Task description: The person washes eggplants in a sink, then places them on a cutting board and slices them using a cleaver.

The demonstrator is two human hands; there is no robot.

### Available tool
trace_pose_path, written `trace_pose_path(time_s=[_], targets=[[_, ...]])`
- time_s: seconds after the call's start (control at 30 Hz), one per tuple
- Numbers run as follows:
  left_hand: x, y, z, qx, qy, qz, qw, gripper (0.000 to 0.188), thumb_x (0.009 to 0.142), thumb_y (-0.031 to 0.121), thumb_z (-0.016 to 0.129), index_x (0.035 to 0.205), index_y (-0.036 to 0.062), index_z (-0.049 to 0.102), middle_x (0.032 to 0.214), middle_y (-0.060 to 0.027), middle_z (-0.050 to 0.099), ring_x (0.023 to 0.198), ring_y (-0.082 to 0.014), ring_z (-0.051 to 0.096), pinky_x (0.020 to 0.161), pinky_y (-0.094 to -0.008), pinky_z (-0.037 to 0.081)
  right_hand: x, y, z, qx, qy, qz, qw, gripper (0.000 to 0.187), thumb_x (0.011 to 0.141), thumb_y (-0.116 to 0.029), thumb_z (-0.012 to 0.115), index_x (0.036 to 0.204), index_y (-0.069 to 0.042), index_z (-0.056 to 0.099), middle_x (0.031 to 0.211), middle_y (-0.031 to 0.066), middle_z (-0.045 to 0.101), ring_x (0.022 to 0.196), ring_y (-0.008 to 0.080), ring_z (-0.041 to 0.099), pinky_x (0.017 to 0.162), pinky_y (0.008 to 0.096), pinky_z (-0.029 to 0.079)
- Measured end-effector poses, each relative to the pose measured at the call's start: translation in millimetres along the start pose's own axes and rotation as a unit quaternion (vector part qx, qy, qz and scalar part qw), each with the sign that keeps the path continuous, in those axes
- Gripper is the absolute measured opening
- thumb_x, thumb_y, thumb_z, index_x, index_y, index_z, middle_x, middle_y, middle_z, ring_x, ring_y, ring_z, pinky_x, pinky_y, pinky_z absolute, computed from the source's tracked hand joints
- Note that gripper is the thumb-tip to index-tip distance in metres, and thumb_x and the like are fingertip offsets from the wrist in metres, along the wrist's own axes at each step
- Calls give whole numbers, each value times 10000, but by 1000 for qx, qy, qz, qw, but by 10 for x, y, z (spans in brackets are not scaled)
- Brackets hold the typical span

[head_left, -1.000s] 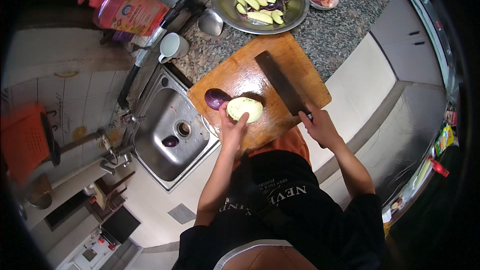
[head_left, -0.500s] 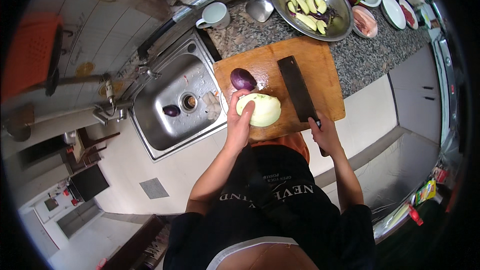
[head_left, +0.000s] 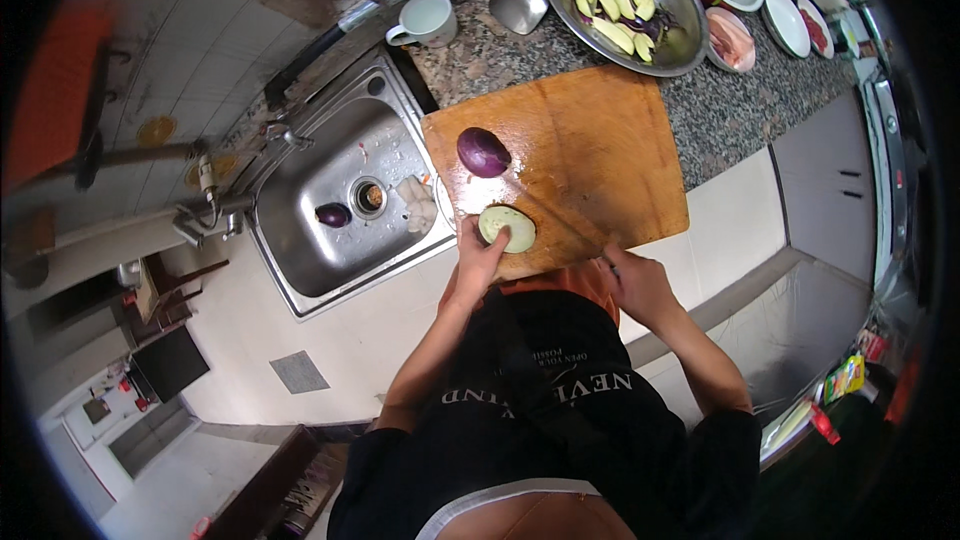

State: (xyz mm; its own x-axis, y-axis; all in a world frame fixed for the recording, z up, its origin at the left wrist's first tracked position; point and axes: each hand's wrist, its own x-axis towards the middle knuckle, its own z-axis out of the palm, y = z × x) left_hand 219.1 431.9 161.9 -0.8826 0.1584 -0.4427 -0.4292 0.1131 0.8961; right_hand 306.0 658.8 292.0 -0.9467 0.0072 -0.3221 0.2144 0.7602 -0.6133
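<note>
My left hand (head_left: 478, 258) grips an eggplant piece (head_left: 511, 228) near the left front corner of the wooden cutting board (head_left: 600, 140); its pale cut face shows, with my thumb lying on it. My right hand (head_left: 638, 282) is wrapped round the handle of a cleaver (head_left: 568, 213). The blade is turned almost edge-on and reads as a thin dark line slanting over the board, to the right of the piece I hold. Behind my left hand, a second purple eggplant piece (head_left: 484, 152) rests skin side up on the board.
Left of the board is a steel sink (head_left: 310, 165) holding a small purple eggplant end (head_left: 333, 215) and pale scraps (head_left: 418, 205). At the back stand a mug (head_left: 424, 20), a spatula (head_left: 519, 7), a metal bowl (head_left: 668, 58) of eggplant wedges and a dish of meat (head_left: 731, 41).
The cleaver has gone from lying flat-side up over the board to edge-on, its tip swinging left and nearer. My left hand has lowered and turned the eggplant piece.
</note>
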Motion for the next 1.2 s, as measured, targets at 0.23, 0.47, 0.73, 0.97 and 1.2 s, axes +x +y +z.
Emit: trace_pose_path(time_s=[0.23,0.47,0.73,0.97,1.2], targets=[[-108,129,63,-24,26,7,999,441,722,-63,601,1055,-2,319,999,-134,485,973,-192,489,880,-286,377,-31,-82,151,-102,-50,-75,991,114,802,-94,512,876,-27,459,654,130,570,572,287,592,447,374,463],[-108,341,142,16,40,13,999,470,714,-93,590,1082,-6,310,1060,-138,478,1021,-191,477,896,-279,377,64,-108,69,-101,-46,-87,990,133,769,-59,499,886,-31,442,650,136,565,555,298,592,447,388,467],[-79,197,97,-7,12,-2,1000,509,733,-88,600,1149,-12,316,1105,-127,468,1044,-198,471,922,-287,373,186,-104,31,-82,-119,-59,988,130,779,-44,467,901,-27,426,712,170,566,604,323,596,476,397,473],[-57,270,166,33,46,86,995,526,746,-65,606,1180,-10,313,1117,-123,457,1054,-202,465,918,-296,376,522,-143,328,-46,-104,-69,991,111,800,-85,459,886,-18,436,778,186,575,668,343,600,512,429,473],[-201,212,-60,6,-6,-8,1000,434,786,21,637,1110,-5,349,1042,-112,469,1005,-175,476,875,-270,397,641,-126,117,25,-78,-32,996,134,849,-152,489,900,-28,493,700,181,575,656,351,578,507,420,448]])
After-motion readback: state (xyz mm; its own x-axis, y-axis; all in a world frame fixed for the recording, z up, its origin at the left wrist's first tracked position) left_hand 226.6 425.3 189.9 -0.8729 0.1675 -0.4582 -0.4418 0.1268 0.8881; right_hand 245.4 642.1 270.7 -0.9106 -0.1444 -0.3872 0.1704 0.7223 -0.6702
